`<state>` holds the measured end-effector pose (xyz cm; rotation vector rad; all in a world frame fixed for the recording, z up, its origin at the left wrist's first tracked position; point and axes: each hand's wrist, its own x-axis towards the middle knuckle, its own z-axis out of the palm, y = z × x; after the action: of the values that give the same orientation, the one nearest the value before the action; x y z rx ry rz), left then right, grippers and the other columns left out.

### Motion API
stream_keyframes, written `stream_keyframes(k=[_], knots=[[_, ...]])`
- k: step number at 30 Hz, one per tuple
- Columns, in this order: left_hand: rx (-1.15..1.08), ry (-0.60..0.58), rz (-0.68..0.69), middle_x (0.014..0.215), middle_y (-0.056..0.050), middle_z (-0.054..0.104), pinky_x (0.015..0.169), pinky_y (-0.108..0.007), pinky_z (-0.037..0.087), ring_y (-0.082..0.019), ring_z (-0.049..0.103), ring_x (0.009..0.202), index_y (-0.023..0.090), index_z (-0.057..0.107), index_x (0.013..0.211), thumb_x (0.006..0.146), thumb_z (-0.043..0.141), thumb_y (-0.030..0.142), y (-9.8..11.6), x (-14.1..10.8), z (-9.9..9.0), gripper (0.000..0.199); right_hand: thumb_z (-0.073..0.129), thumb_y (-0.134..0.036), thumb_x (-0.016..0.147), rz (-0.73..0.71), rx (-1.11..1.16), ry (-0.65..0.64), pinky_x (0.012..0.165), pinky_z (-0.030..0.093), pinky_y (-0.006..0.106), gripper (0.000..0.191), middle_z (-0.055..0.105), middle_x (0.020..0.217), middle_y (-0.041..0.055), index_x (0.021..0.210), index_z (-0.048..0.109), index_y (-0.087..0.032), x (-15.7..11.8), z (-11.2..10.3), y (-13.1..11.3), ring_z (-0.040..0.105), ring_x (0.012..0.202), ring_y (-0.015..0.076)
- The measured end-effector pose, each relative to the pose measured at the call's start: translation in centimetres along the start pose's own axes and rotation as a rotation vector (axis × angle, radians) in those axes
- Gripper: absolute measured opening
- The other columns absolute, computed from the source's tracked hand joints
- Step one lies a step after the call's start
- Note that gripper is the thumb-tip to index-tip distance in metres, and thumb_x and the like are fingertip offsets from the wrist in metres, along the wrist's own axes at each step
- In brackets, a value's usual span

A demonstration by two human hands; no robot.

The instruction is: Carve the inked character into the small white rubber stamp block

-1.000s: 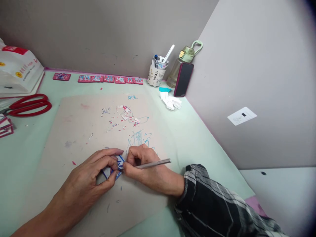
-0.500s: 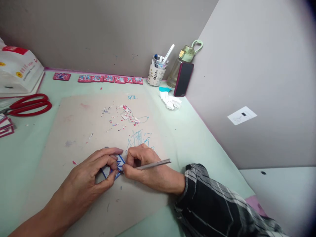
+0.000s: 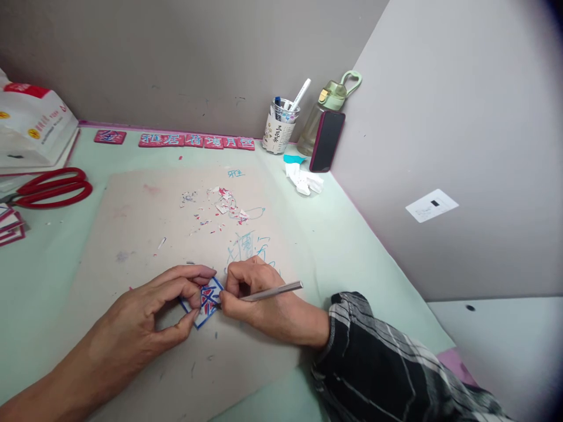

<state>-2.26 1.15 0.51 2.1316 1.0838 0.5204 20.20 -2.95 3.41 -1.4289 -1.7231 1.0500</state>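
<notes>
A small white tile (image 3: 214,286) with a blue border and blue and red marks lies tilted on the grey board (image 3: 132,234). My left hand (image 3: 162,305) holds it from the left, thumb at the lower edge and fingers over the top. From the right, my right hand (image 3: 259,293) is closed around a slim metal pen-like tool (image 3: 281,290), whose tip is at the tile's right side, largely hidden by the fingers.
Red and white scraps (image 3: 226,202) lie on the board. Red-handled scissors (image 3: 55,187) and a white bag (image 3: 37,126) are left. Red tiles (image 3: 197,140) line the back, beside a pen cup (image 3: 279,129), bottle (image 3: 312,120), phone (image 3: 328,142) and crumpled tissue (image 3: 303,179).
My left hand has shifted slightly left and its fingers have drawn back, so more of the tile's marked face shows. My right hand has barely moved.
</notes>
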Motion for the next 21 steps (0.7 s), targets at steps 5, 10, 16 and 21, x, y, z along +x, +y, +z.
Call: stream_keyframes(k=[5, 10, 16, 21], knots=[[-0.106, 0.004, -0.082, 0.132, 0.005, 0.067, 0.099, -0.027, 0.054, -0.020, 0.067, 0.119, 0.031, 0.064, 0.084, 0.089, 0.060, 0.047, -0.3, -0.1, -0.5, 0.017, 0.066, -0.020, 0.080, 0.071, 0.178, -0.066, 0.059, 0.031, 0.025, 0.030, 0.040, 0.057, -0.0089, 0.063, 0.041, -0.021, 0.0, -0.6, 0.1, 0.035, 0.059, 0.0099], [-0.127, 0.107, -0.135, 0.129, 0.004, 0.066, 0.080, -0.020, 0.057, -0.018, 0.069, 0.111, 0.029, 0.060, 0.083, 0.092, 0.057, 0.049, 0.0, -0.2, -0.8, 0.022, 0.065, -0.022, 0.081, 0.110, 0.338, -0.027, 0.055, 0.029, 0.025, 0.026, 0.044, 0.060, -0.0078, 0.065, 0.045, -0.022, 0.1, -0.8, 0.1, 0.036, 0.059, 0.0103], [-0.087, 0.193, -0.182, 0.127, 0.004, 0.066, 0.080, -0.024, 0.055, -0.022, 0.066, 0.117, 0.030, 0.060, 0.088, 0.092, 0.057, 0.056, 0.0, -0.2, -1.3, 0.026, 0.062, -0.017, 0.078, 0.125, 0.403, 0.053, 0.057, 0.032, 0.025, 0.021, 0.048, 0.061, -0.0061, 0.065, 0.047, -0.022, 0.3, -0.6, 0.0, 0.043, 0.061, 0.0118], [-0.194, 0.242, -0.239, 0.115, 0.005, 0.071, 0.081, -0.024, 0.057, -0.019, 0.072, 0.100, 0.035, 0.062, 0.107, 0.090, 0.062, 0.062, 0.1, -0.2, -1.1, 0.031, 0.061, -0.017, 0.077, 0.118, 0.416, 0.075, 0.058, 0.035, 0.026, 0.019, 0.053, 0.060, -0.0052, 0.064, 0.047, -0.022, 0.5, -0.8, -0.1, 0.046, 0.060, 0.0120]])
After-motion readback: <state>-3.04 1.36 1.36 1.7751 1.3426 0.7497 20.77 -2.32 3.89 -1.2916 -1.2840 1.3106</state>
